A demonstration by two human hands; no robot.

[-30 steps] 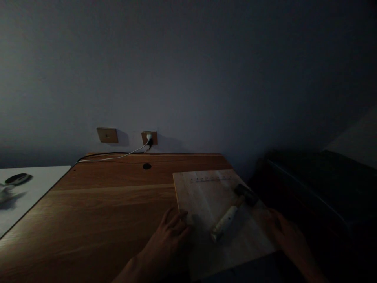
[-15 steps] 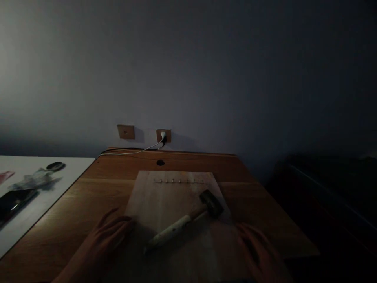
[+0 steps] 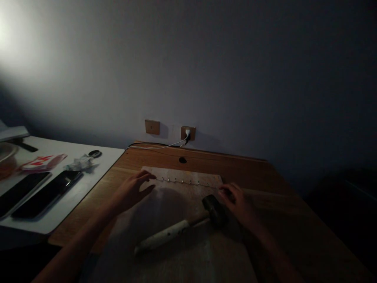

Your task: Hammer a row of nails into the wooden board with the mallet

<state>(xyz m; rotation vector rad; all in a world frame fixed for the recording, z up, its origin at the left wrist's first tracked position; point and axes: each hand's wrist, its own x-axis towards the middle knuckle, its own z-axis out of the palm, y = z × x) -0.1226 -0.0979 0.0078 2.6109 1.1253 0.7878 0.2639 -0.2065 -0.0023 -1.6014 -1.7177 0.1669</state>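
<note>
A pale wooden board lies on the desk, with a row of several small metal nails standing near its far edge. A thin dark line runs along the nails; whether it is wire or a mark I cannot tell. My left hand is open, its index fingertip by the left end of the row and the thumb apart. At the right end, my right hand has curled fingers with thumb and index tips close together; what they hold, if anything, is too dark to see. Between my arms, a dark-headed mallet rests diagonally on the board.
Left of the wooden desk, a white table carries two dark phones, a red-and-white packet and crumpled clear plastic. Cables run along the wall to a socket.
Both hands have moved forward from the board's sides to opposite ends of the nail row. The mallet still lies on the board. The view has turned left, showing more of the white table.
</note>
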